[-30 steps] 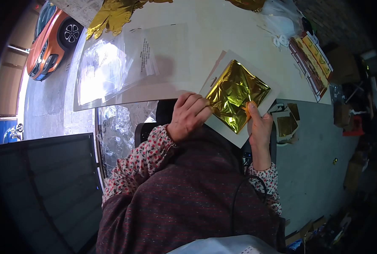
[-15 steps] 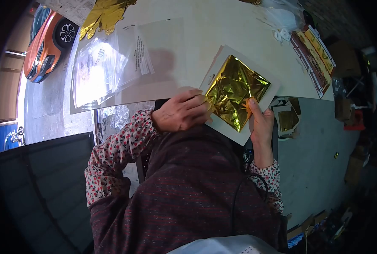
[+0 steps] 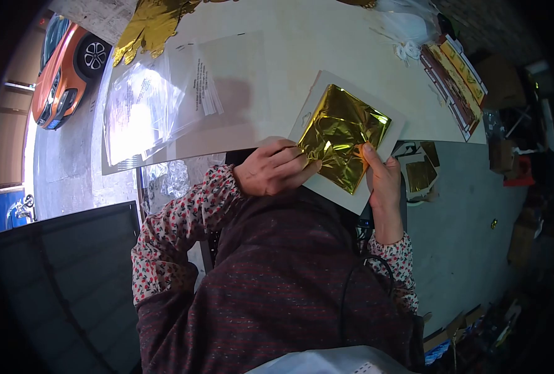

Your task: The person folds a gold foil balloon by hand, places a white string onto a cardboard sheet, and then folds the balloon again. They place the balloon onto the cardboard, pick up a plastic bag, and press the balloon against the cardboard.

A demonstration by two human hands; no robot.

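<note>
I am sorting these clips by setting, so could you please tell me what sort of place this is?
Probably a garage-like packing workspace open to a driveway. A long work table holds clear plastic bags and gold foil sheet on card, printed packaging is stacked at its end, and an orange car stands outside.

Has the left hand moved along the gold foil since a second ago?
Yes. The left hand has turned flatter, and its fingertips now lie further along the gold foil's near edge, toward the right hand, judged against the white card.
</note>
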